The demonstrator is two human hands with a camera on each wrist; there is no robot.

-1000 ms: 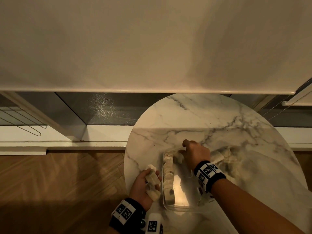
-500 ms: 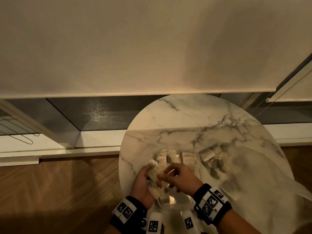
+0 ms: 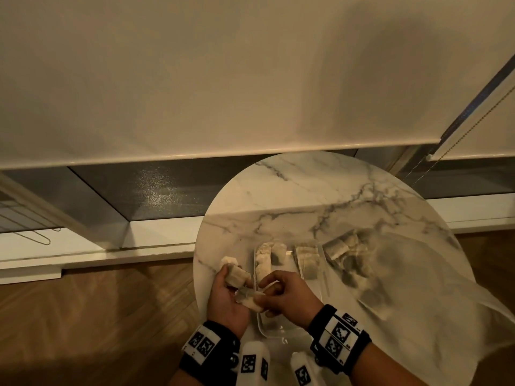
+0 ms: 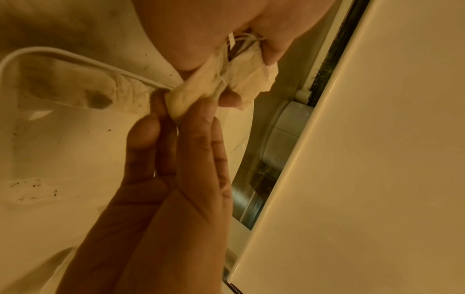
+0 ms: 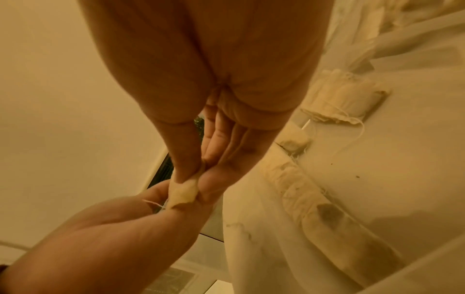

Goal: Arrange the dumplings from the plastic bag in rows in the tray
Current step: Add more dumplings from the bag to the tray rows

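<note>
Right hand [image 3: 289,295] fingers [image 5: 186,159] pinch a dumpling [image 3: 252,301] lying in the left hand [image 3: 227,299].

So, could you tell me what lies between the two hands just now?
In the head view, a single dumpling spans the gap: the right hand pinches one end while the left hand holds the other, over the tray's near-left edge. Both wrist views confirm it.

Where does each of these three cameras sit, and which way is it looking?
Head: worn on the head, looking down at the round table, tray and plastic bag; both hands and wristbands show.
Left wrist: looks along the left hand at the dumpling it pinches.
Right wrist: looks along the right hand, down toward the tray.
Shared: both wrist views show the same dumpling held between both hands.
</note>
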